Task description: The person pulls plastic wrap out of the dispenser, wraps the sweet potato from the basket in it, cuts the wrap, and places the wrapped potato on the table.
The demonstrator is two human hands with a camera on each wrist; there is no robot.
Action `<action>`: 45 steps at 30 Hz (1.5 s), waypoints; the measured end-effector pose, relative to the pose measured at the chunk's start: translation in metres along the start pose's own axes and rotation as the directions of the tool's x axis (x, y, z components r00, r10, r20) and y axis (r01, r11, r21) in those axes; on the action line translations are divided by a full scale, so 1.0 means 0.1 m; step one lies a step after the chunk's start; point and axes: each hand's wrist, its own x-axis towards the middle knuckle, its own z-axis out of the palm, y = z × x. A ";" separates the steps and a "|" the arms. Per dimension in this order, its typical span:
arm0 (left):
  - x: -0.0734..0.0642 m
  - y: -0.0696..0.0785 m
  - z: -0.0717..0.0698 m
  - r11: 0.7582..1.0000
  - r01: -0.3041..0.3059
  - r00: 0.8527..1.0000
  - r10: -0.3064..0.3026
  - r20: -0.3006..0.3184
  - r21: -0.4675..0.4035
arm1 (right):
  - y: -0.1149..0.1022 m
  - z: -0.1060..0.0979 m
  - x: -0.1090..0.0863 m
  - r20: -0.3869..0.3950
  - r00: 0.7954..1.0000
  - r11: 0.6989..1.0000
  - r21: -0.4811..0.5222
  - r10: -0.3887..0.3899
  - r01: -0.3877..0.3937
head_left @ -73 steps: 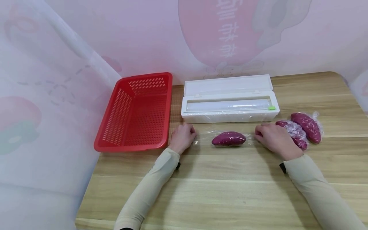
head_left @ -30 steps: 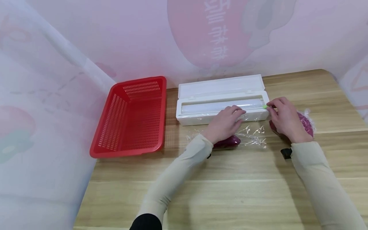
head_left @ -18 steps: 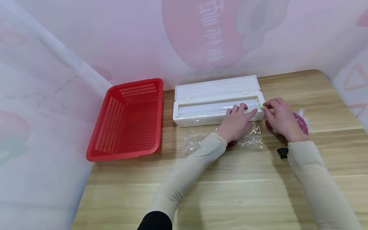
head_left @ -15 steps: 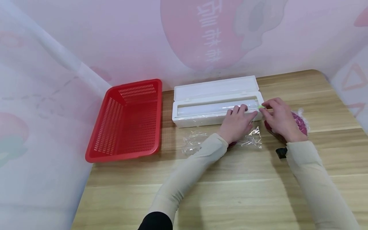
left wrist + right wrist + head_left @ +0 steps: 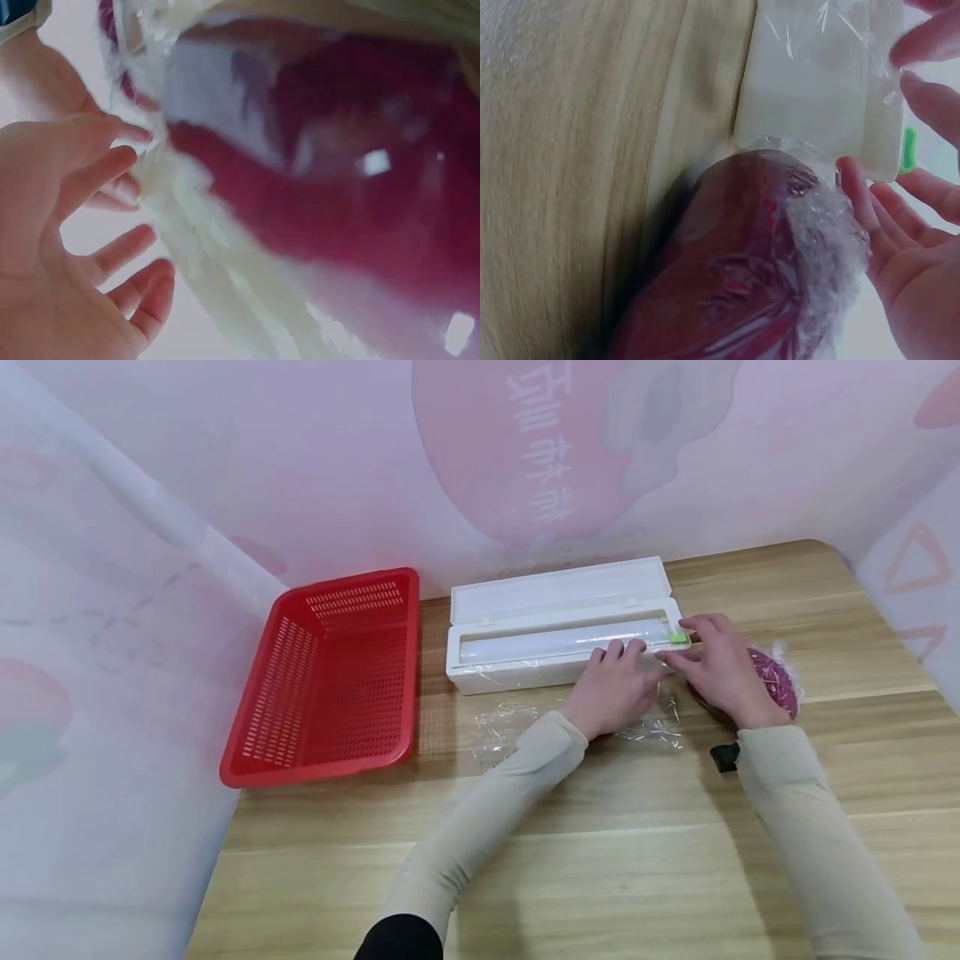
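A white cling film box (image 5: 517,675) stands with its lid up, its roll inside and a green slider (image 5: 678,637) at the right end. My left hand (image 5: 611,689) rests its fingertips on the box's front edge, thumb pointing right. My right hand (image 5: 723,668) is at the right end, forefinger beside the slider and thumb on the front rim by the left thumb. Under the left hand lies a purple sweet potato (image 5: 300,187) on a sheet of clear film (image 5: 504,727), mostly hidden in the head view. Beside the right hand are wrapped sweet potatoes (image 5: 774,681), partly covered by it.
A red slotted basket (image 5: 408,693) stands left of the box, against the wall. The wooden table (image 5: 600,877) stretches in front, and a printed pink wall (image 5: 360,460) closes off the back.
Both hands came from the film's two sides to the box; the sheet lies apart from the roll. My right hand let go of the slider, and its thumb slid left along the rim.
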 end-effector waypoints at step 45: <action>0.62 0.06 -0.09 0.913 0.254 0.962 -0.273 -0.016 -0.320 | 0.11 0.03 0.05 -0.057 0.996 0.988 -0.138 -0.074 0.066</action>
